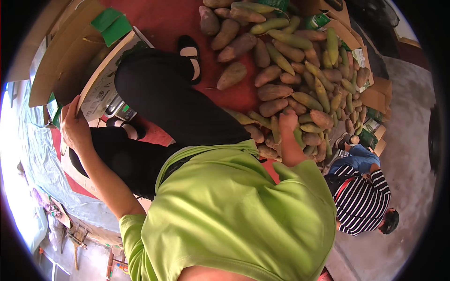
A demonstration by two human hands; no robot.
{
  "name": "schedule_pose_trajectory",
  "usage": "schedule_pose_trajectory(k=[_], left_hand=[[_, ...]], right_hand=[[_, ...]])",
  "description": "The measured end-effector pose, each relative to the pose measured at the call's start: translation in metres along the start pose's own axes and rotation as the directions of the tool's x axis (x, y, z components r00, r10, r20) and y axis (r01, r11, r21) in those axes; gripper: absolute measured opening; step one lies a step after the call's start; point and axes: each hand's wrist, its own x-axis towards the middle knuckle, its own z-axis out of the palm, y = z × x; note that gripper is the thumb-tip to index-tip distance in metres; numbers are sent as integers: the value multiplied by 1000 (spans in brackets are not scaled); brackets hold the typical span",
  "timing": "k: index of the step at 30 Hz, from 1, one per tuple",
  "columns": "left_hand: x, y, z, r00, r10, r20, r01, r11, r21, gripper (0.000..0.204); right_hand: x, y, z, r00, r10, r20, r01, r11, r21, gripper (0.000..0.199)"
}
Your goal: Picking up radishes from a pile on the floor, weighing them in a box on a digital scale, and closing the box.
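Observation:
My left hand [75, 126] grips the edge of an open cardboard box [61, 75], its fingers bent over the rim. Out to the right, my right hand [288, 121] is in the near part of a large pile of thick, long root vegetables [276, 91], some reddish brown and some green. Its fingers look closed, but what they hold, if anything, is hidden. A green root vegetable [275, 129] lies right beside that hand. Between the box and my leg sits a small scale [123, 111] with a lit green display.
A red floor covering [164, 21] lies under the pile. More cardboard boxes [377, 96] stand along its far right side. A person in a striped shirt [363, 199] crouches at the right. Clear plastic sheeting [44, 154] covers the left side.

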Motion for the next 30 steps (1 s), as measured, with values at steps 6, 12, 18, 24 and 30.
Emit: schedule_pose_trajectory(k=[6,12,18,24,30], left_hand=[[-1,10,-2,1000,5,-26,-5,1000,-14,46],[-1,15,-8,999,-31,-35,31,999,19,36],[-3,14,-13,998,-4,-68,6,1000,21,36],[-3,13,-12,996,24,-81,-24,1000,6,34],[-2,13,-15,997,-5,-82,5,1000,-2,31]], right_hand=[[-8,32,6,868,489,86,-479,871,-113,59],[-11,48,25,806,528,266,-566,820,87,63],[-10,56,39,623,463,631,-769,507,388,59],[-34,3,37,506,163,847,-816,-228,531,34],[-40,-64,6,559,-236,795,-810,49,584,33]])
